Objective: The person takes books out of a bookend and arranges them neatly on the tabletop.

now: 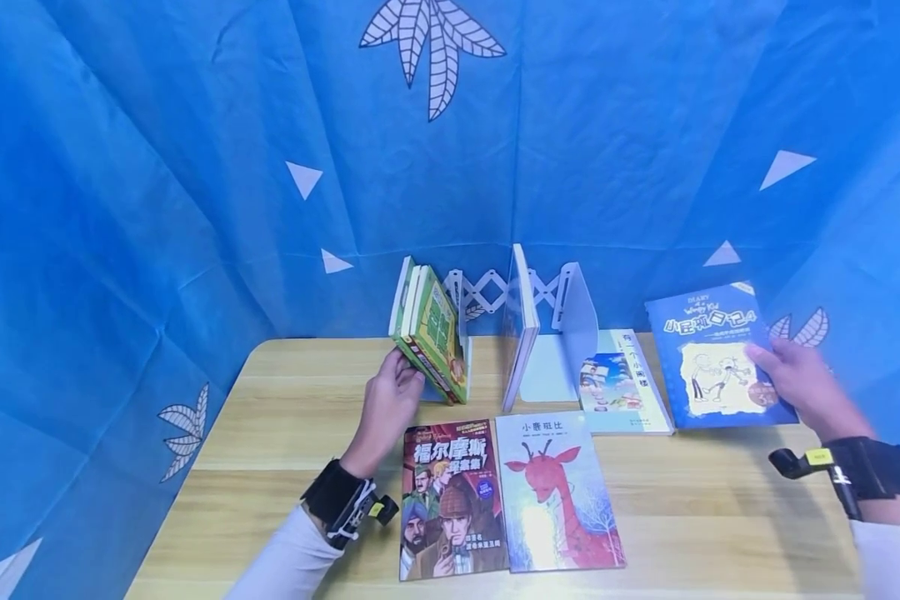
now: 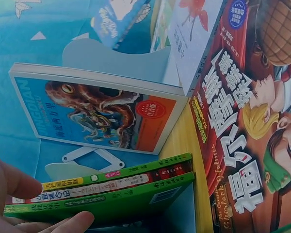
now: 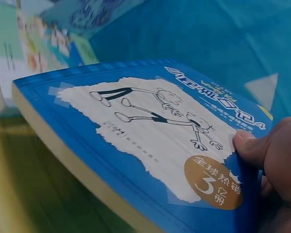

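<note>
1. Head view: I sit before a pale wood-grain tabletop (image 1: 217, 467) and a creased blue cloth (image 1: 195, 167) printed with white leaves and triangles.
2. My right hand (image 1: 806, 383) pinches a blue book (image 1: 716, 367) by its edge, thumb on the cover, holding it tilted at the table's right, near a flat pale book (image 1: 618, 396).
3. That blue cover bears a torn-edged white panel of line-drawn figures and a brown oval.
4. My left hand (image 1: 393, 396) grips leaning green books (image 1: 431, 333) between thumb and fingers.
5. Crossed white strips form a lattice (image 1: 487, 292); an octopus-covered book (image 2: 102, 114) stands beside a smooth, round-cornered plate (image 1: 579, 308).
</note>
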Demonstrator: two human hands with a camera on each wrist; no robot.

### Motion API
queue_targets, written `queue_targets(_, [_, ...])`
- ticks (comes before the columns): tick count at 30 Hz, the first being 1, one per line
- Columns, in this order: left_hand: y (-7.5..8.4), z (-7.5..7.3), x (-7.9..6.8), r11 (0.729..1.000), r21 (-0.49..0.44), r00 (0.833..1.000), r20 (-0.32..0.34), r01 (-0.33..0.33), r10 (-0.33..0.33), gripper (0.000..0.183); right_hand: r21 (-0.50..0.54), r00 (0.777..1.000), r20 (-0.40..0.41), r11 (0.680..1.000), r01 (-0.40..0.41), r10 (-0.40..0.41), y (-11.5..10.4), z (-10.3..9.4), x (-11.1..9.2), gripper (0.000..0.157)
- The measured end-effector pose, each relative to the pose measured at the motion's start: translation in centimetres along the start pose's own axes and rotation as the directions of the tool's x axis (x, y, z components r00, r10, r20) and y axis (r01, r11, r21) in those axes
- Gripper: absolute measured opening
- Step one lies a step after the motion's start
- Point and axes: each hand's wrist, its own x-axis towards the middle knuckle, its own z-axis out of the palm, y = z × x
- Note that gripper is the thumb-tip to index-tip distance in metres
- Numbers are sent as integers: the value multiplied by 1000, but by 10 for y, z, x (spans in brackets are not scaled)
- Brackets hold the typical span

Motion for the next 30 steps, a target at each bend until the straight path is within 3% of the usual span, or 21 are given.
queue_targets(4, [0,2,1,1000,19,1000,-5,-16,17,51,-28,997,65,999,-40,41,9,3,7,89])
queue_targets(8, [1,3,2,1000,16,1000,-5,-4,4,52,-95,996,74,994,-46,53,17,8,16,90])
queue_targets(18, [-2,3,2,1000,17,1000,-12,-1,1,53,-323,999,-18,946,30,-38,27,18,40,72])
queue_targets(30, [-1,7,2,1000,-7,1000,-20,-2,2,52,-416,997,-68,909,13,-45,38,33,45,58])
